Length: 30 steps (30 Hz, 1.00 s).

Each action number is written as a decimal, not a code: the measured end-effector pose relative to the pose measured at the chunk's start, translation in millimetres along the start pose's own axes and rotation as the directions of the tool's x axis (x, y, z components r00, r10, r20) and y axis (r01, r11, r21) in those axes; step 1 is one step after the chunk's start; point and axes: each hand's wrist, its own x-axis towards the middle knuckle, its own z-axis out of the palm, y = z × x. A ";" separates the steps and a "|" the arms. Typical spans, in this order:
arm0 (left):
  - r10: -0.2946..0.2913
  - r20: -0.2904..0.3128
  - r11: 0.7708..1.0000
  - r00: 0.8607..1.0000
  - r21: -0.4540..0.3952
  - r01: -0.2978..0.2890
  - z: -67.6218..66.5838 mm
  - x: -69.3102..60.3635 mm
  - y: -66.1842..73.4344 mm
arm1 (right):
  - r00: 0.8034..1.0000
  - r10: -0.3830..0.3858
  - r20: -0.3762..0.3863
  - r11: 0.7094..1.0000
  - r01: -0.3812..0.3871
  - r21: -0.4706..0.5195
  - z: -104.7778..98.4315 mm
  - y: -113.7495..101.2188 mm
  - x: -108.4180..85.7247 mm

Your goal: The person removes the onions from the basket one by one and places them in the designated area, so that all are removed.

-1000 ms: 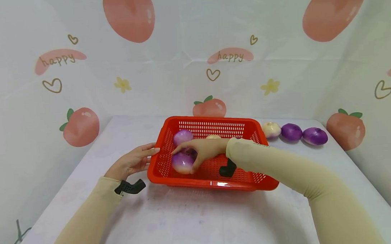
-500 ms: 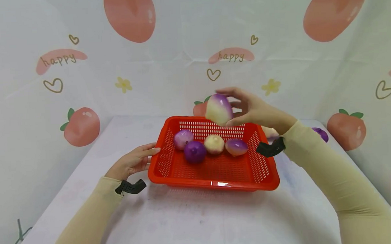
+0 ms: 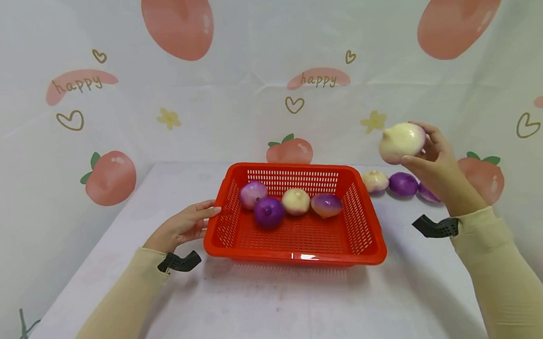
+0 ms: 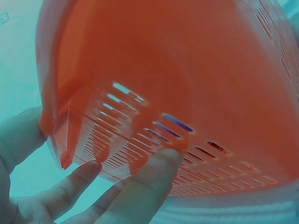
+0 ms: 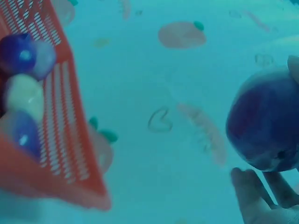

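My right hand (image 3: 437, 158) holds a white-and-purple onion (image 3: 402, 143) in the air, right of the basket and above the row of onions. In the right wrist view the dark side of that onion (image 5: 266, 121) faces the camera, with fingers around it. My left hand (image 3: 183, 227) grips the left edge of the red plastic basket (image 3: 297, 260), thumb on the rim and fingers against the outer wall (image 4: 140, 51). Inside the basket lie a light purple onion (image 3: 253, 194), a dark purple onion (image 3: 269, 212), a white onion (image 3: 296, 202) and a purple-and-yellowish onion (image 3: 326, 205).
On the white table (image 3: 276, 309), right of the basket, a white onion (image 3: 375, 181) and a purple onion (image 3: 403, 185) sit in a row. Another purple onion (image 3: 428, 194) is partly behind my right hand. A printed cloth (image 3: 233, 106) hangs behind the table.
My right hand has lifted the onion out of the basket and carried it right, past the basket's right rim. The onion has turned in my grip. My left hand and the basket stay put.
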 end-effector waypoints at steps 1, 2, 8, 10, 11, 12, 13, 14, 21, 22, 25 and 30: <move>0.001 0.004 1.000 1.000 0.002 -0.001 0.1 -0.4 0.2 | 1.000 0.006 -0.027 1.000 -0.005 0.016 -6.9 4.8 -3.8; -0.001 0.001 1.000 1.000 0.001 0.001 0.2 -0.6 0.2 | 0.999 0.017 -0.050 0.999 -0.015 0.028 -13.6 10.1 -7.3; -0.002 -0.004 1.000 1.000 0.009 0.002 0.4 -1.1 0.8 | 0.965 0.192 -0.177 0.972 -0.211 -0.100 -46.3 40.9 -28.2; 0.000 -0.001 1.000 1.000 0.017 0.000 1.2 -1.1 1.3 | 0.958 0.229 -0.175 0.956 -0.255 -0.145 -53.9 50.5 -33.8; 0.004 0.005 1.000 1.000 0.021 -0.004 1.3 -1.1 1.5 | 0.953 0.246 -0.177 0.941 -0.278 -0.191 -56.9 55.0 -36.0; 0.003 0.004 1.000 1.000 0.019 -0.003 1.7 -1.1 1.7 | 0.950 0.261 -0.174 0.925 -0.298 -0.237 -59.2 59.5 -37.4; 0.005 0.010 1.000 1.000 0.020 -0.005 1.8 -1.2 1.8 | 0.946 0.275 -0.170 0.904 -0.315 -0.290 -60.9 63.6 -38.4; 0.004 0.007 1.000 1.000 0.013 -0.004 1.8 -1.3 1.7 | 0.941 0.291 -0.175 0.873 -0.336 -0.353 -62.0 67.4 -38.9; 0.013 0.018 1.000 1.000 -0.012 -0.013 1.2 -2.3 1.8 | 0.884 0.410 -0.226 0.599 -0.448 -0.663 -66.6 88.0 -39.4; 0.013 0.020 1.000 1.000 -0.013 -0.013 1.3 -2.4 1.9 | 0.885 0.411 -0.218 0.598 -0.442 -0.668 -67.8 90.9 -39.6; 0.005 0.010 1.000 1.000 -0.011 -0.005 1.5 -2.6 2.5 | 0.897 0.405 -0.178 0.607 -0.409 -0.681 -72.2 99.2 -40.8; -0.003 0.003 1.000 1.000 -0.006 0.003 1.8 -3.2 2.5 | 0.893 0.430 -0.135 0.600 -0.395 -0.696 -74.7 108.6 -40.8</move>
